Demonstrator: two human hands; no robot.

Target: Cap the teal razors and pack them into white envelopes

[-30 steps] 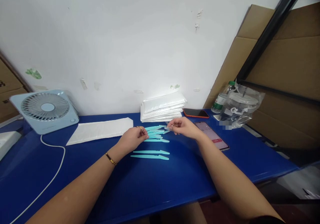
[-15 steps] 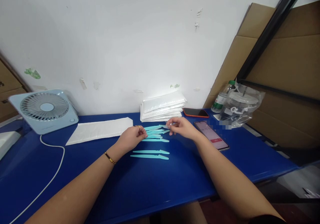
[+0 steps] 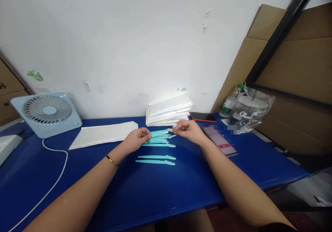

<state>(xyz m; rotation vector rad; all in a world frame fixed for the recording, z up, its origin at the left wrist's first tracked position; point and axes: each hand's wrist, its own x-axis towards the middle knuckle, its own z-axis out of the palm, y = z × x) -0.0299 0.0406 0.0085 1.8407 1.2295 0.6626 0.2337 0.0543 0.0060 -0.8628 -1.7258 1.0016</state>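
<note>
My left hand [image 3: 137, 140] is closed in a pinch on the left end of a teal eyebrow razor [image 3: 160, 132], above a loose pile of similar razors [image 3: 158, 140]. At the razor's right end, my right hand [image 3: 187, 130] pinches a small whitish translucent piece, possibly a blade cover; the fingers partly hide it. Two more razors lie side by side nearer me, an upper one [image 3: 155, 157] and a lower one [image 3: 155, 161], both pointing right.
A white padded envelope [image 3: 103, 135] lies left of the pile, and a stack of such envelopes [image 3: 168, 109] stands behind. At left is a blue fan [image 3: 49, 114] with a white cable. Right are two phones [image 3: 220, 140] [image 3: 203, 117], a bottle [image 3: 228, 105] and a bagged cup [image 3: 250, 109].
My left hand has shifted slightly left and up with the razor. My right fingers have turned a little at the razor's right end. The lower razors have stayed put.
</note>
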